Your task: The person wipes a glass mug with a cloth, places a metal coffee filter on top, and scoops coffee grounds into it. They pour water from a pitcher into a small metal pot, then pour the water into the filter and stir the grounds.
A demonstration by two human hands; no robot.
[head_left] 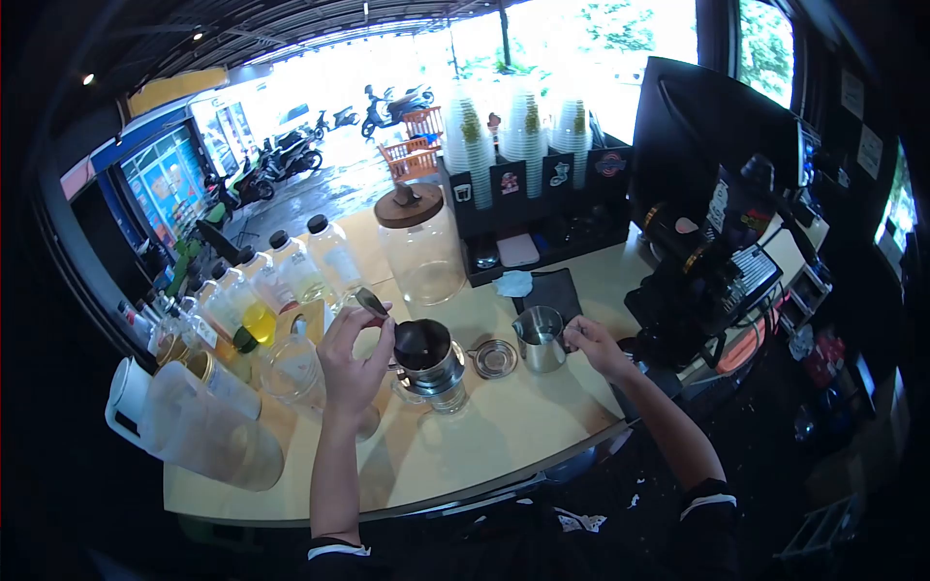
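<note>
My left hand [355, 356] is raised just left of a metal drip coffee filter [441, 376], pinching a small spoon [371, 303] whose dark bowl points up. The filter sits on a clear glass mug [449, 399], and dark coffee [422, 344] shows at its top. To its right lies a round metal lid [494, 359], flat on the counter. Closed around the handle of a steel milk pitcher [540, 339] is my right hand [594, 347]; the pitcher stands upright at the front of a dark tray.
A large glass jar [421, 257] with a wooden lid stands behind the filter. Several bottles [260, 321] line the left side, near a big plastic pitcher [208, 426]. Stacked cups [523, 131] rise from a black rack [542, 208]. An espresso machine [702, 252] occupies the right.
</note>
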